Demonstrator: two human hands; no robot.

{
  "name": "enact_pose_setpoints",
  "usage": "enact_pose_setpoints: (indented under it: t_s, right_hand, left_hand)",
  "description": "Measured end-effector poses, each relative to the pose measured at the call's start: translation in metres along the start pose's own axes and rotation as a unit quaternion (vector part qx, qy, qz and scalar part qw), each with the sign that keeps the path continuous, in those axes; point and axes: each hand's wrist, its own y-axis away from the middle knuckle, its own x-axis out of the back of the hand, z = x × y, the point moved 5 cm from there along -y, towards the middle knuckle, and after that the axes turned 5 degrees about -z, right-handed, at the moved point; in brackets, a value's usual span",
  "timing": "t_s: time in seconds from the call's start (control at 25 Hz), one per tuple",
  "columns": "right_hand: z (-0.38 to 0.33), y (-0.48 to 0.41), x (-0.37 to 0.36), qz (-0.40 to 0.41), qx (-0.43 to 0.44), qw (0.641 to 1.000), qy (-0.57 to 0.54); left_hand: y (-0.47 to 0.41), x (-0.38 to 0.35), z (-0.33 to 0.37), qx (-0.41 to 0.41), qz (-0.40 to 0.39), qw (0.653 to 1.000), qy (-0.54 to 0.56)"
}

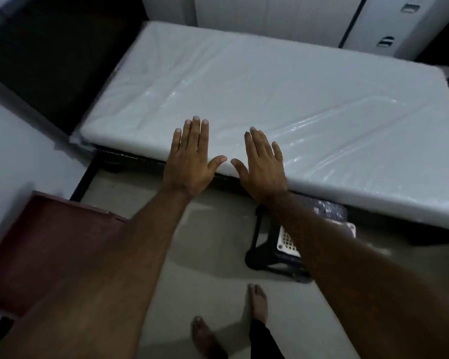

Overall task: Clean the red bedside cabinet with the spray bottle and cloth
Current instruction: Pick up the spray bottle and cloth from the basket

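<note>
Lower left of frame: red bedside cabinet [50,255], seen from above, dark red top face showing, right edge hidden behind the left forearm. Set beside a white surface [16,156] at the left edge of the frame.

Centre of frame: left hand [188,164], back up, palm down. Fingers [196,136] straight and close together, thumb spread out to the right. Holding nothing.

Just right of centre: right hand [263,169], back up, palm down. Fingers [259,143] straight and slightly fanned, thumb spread out to the left. Holding nothing. Thumb tips near each other, not touching.

Both sets of fingers pointing toward the top of the frame, over the near edge of the mattress [282,99]. Contact with the mattress: cannot tell.

Cabinet relative to fingers: below and to the left of the left hand, well apart from both sets of fingers. Untouched by either hand.

Mattress: white, wrapped in glossy clear plastic, filling the upper middle and right of the frame, on a dark base.

Under the right forearm: black stool [286,240] with a white perforated top, standing on the grey floor [207,242], partly hidden by the arm.

Bottom centre: two bare feet [258,301] on the floor.

Upper right: white cupboard [389,24] with recessed handles.
</note>
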Motion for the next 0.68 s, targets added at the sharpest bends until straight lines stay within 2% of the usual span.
enact_pose_setpoints:
  t_s: [0.16, 0.32, 0.52, 0.68]
  right_hand:
    - [0.059, 0.052, -0.020, -0.013, -0.086, 0.996, 0.010]
    - [0.103, 0.104, -0.048, -0.029, -0.132, 0.991, -0.002]
    - [0.163, 0.157, -0.073, -0.044, -0.193, 0.980, 0.000]
    - [0.206, 0.183, -0.080, -0.009, -0.228, 0.974, 0.000]
  left_hand:
    - [0.011, -0.046, 0.063, -0.065, -0.041, 0.997, 0.020]
    - [0.035, -0.090, 0.124, -0.119, -0.057, 0.990, 0.047]
    - [0.064, -0.146, 0.184, -0.164, -0.124, 0.976, 0.073]
    - [0.080, -0.196, 0.220, -0.191, -0.195, 0.958, 0.085]
